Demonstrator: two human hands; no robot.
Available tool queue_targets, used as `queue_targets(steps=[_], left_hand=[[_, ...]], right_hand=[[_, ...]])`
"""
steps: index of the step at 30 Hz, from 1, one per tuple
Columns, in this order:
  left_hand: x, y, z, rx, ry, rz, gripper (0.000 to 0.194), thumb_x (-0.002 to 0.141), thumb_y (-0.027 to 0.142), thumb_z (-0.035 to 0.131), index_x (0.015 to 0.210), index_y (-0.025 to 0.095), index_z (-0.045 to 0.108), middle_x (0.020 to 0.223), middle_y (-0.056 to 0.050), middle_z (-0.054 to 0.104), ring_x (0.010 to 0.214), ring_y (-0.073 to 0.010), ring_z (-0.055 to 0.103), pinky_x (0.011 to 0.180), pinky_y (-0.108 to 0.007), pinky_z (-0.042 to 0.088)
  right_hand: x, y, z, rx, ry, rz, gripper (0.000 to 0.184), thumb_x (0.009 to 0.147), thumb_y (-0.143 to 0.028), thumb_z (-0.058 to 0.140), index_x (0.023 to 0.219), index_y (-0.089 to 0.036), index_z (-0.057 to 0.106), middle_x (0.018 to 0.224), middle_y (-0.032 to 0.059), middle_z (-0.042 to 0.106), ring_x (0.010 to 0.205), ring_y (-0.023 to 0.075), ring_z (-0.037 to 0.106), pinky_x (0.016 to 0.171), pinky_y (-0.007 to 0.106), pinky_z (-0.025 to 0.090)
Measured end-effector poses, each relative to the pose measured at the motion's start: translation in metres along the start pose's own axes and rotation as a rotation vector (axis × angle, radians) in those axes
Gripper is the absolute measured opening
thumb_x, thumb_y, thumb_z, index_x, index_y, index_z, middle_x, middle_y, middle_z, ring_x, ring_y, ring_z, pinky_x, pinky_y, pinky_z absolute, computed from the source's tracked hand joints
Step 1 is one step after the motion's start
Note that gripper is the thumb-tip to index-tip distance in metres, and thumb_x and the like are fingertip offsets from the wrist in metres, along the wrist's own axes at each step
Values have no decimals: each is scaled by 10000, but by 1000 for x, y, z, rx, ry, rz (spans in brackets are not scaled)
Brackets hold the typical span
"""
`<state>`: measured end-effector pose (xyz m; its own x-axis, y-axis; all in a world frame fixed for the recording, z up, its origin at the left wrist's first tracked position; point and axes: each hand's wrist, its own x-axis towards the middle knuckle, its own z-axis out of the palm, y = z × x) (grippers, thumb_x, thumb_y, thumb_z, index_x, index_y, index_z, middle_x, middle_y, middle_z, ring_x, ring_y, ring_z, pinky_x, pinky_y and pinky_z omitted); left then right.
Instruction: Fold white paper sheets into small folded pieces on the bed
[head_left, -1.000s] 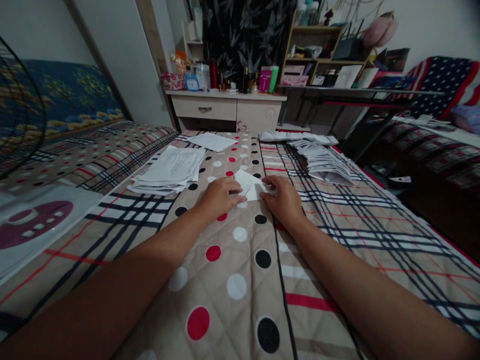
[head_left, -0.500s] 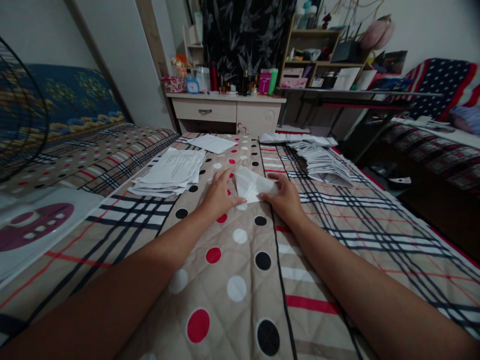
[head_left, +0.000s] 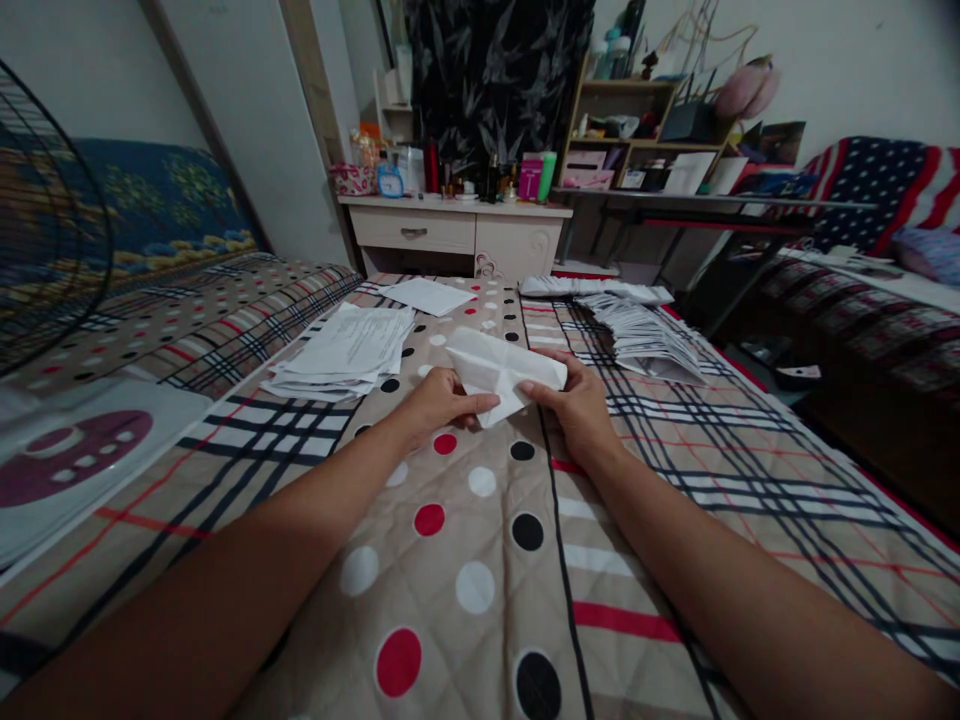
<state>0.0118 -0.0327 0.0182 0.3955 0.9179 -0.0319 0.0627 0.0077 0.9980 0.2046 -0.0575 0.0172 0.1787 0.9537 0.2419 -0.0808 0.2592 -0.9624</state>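
Between my hands is a white sheet of paper (head_left: 491, 362) with crease lines, partly unfolded and tilted a little above the bedspread. My left hand (head_left: 444, 402) pinches its lower left edge, thumb on top and fingers underneath. On the other side, my right hand (head_left: 574, 400) grips the right end, its thumb pressed on the front and its fingers behind. To the left lies a stack of printed papers (head_left: 346, 345). A row of folded papers (head_left: 645, 338) stands packed together on the right.
A white sheet (head_left: 429, 295) and a long white bundle (head_left: 592, 288) lie farther back on the patterned bedspread (head_left: 457, 540). At the left are a plastic bag (head_left: 97, 450) and a fan guard (head_left: 52, 210). A dresser (head_left: 450, 235) stands beyond the bed.
The small folded paper has been opened out wider and lifted slightly. My left hand let go of it, then took hold of its left edge again; my right hand kept its grip.
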Motion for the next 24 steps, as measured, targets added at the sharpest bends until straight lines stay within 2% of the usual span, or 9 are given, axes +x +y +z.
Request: queue_targets(steps=[3, 7, 12, 18, 20, 24], left_hand=[[-4, 3, 7, -37, 33, -4, 463, 573, 371, 869, 923, 122, 696, 710, -20, 686, 446, -68, 525, 416, -189, 422], [-5, 5, 15, -97, 79, -3, 452, 559, 363, 869, 887, 117, 681, 680, -3, 659, 435, -63, 513, 412, -192, 442], [-5, 6, 20, -138, 88, -14, 472, 541, 311, 868, 922, 111, 673, 686, -24, 680, 441, -84, 532, 379, -191, 402], [-8, 11, 27, -208, 106, -25, 522, 486, 293, 892, 925, 100, 688, 750, -61, 714, 493, -111, 580, 401, -206, 442], [-7, 11, 28, -237, 154, -25, 516, 470, 301, 898, 899, 101, 693, 748, -62, 717, 500, -110, 580, 410, -204, 443], [-5, 9, 28, -333, 264, 23, 505, 482, 321, 889, 912, 130, 704, 836, -61, 736, 597, -132, 623, 477, -217, 474]], right_hand=[[-7, -2, 7, 162, -52, 53, 480, 557, -308, 865, 983, -184, 681, 936, 50, 742, 795, 206, 667, 770, 358, 540], [-12, -2, 12, 196, -77, 118, 420, 529, -294, 882, 883, -170, 695, 869, 47, 752, 729, 195, 670, 712, 331, 539], [-9, -3, 8, 101, 58, 131, 323, 591, -404, 850, 659, -163, 646, 500, -27, 600, 419, 98, 472, 445, 245, 382], [-8, -8, 5, 70, 178, 106, 479, 732, -635, 676, 574, -206, 533, 446, -27, 534, 375, 101, 444, 373, 238, 320], [-10, -9, 7, 86, 127, 112, 514, 732, -684, 645, 583, -204, 536, 491, -16, 569, 394, 99, 474, 384, 229, 350], [-18, -10, 17, -24, -213, 160, 463, 623, -602, 788, 632, -180, 597, 559, 5, 642, 440, 106, 541, 425, 215, 406]])
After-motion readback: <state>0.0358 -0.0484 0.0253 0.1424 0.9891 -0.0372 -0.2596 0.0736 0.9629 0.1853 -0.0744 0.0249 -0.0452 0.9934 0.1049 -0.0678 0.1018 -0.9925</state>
